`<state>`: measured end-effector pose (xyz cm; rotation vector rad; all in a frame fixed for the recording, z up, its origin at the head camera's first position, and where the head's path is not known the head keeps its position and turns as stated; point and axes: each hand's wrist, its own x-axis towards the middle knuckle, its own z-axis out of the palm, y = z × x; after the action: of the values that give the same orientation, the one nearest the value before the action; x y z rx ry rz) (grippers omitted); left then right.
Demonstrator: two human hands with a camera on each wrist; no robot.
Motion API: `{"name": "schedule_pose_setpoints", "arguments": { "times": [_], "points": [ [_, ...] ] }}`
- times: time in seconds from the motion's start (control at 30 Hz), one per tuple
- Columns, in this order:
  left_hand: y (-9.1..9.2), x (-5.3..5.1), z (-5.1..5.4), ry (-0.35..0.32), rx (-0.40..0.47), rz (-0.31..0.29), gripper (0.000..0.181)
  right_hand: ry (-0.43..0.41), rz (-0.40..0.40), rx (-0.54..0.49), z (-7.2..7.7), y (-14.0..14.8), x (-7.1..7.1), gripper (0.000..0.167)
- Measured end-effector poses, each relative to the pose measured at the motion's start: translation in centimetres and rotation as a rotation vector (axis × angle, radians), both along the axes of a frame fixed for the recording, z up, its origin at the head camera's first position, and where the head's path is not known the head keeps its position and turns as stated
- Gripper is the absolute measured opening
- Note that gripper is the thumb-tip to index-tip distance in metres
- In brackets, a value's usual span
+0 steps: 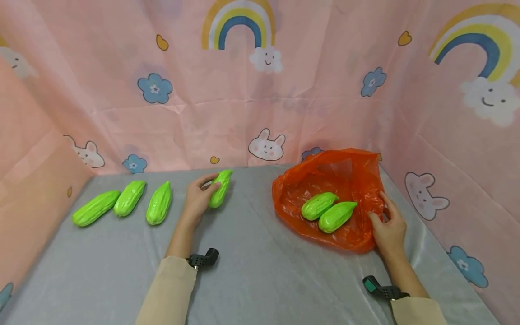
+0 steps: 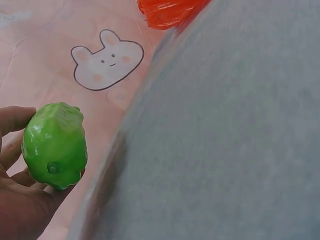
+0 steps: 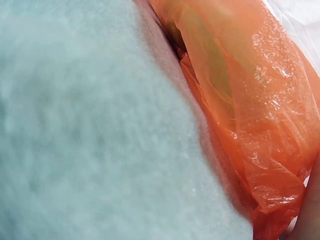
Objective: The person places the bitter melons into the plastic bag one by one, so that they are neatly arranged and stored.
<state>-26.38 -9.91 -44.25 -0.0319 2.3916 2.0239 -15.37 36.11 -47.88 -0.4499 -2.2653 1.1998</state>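
Observation:
In the head view my left hand holds a green ridged vegetable between thumb and fingers, left of the bag. The left wrist view shows its rounded end toward the camera, with the hand around its side. An orange plastic bag lies with its mouth facing the camera. Two green vegetables rest inside it, one beside the other. My right hand pinches the bag's right edge. In the right wrist view only part of that hand shows beside the bag.
Three more green vegetables lie at the left on the grey cloth: one far left, one next to it and one nearer my left hand. A pink patterned curtain stands behind and at both sides.

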Motion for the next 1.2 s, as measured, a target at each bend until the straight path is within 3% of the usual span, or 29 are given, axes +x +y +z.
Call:
{"name": "schedule_pose_setpoints", "arguments": {
  "times": [0.27, 0.57, 1.2],
  "points": [
    [0.8, 0.2, 0.8, 0.013, 0.005, -0.013, 0.04, -0.003, -0.015, 0.0, -0.2, 0.0, 0.5, 0.059],
    [2.0, 0.7, 2.0, 0.054, 0.034, -0.067, 0.037, -0.015, -0.014, -0.016, -0.1, -0.1, 0.6, 0.059],
    [6.2, 1.2, 2.5, 0.059, 0.041, -0.176, 0.033, -0.01, -0.003, -0.025, 0.3, -0.1, 0.2, 0.059]
  ]
}}
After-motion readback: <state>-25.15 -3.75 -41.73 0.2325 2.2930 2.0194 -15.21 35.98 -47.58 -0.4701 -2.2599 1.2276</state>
